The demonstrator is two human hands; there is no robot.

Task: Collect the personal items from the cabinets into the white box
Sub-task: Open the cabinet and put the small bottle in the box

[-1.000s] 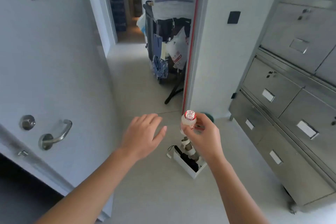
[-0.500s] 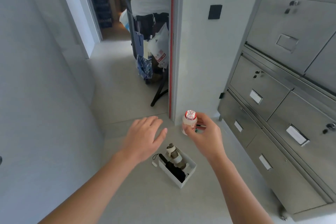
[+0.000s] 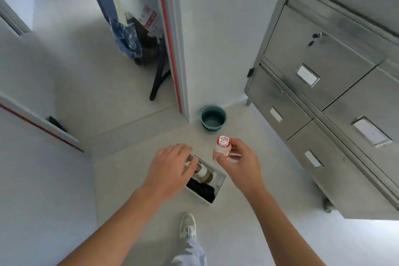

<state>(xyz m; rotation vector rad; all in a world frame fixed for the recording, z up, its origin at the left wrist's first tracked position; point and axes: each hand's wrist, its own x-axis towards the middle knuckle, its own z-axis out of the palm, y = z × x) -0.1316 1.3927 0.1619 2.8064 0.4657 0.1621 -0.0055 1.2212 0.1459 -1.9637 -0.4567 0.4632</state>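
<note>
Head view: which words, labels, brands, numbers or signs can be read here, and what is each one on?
No text can be read.
Small white bottle with a red-and-white printed cap, in the right hand: print too blurred.
White plastic bag with red print: too blurred.
Framed label cards on the steel cabinet drawers: too pale and small.
White band on the brown bottle in the white box: nothing legible.

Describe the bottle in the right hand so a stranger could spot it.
Start at the steel cabinets on the right, then the white box on the floor. The right hand holds a small pale bottle beside it; unlike the brown bottle inside, its cap is red-and-white.
</note>
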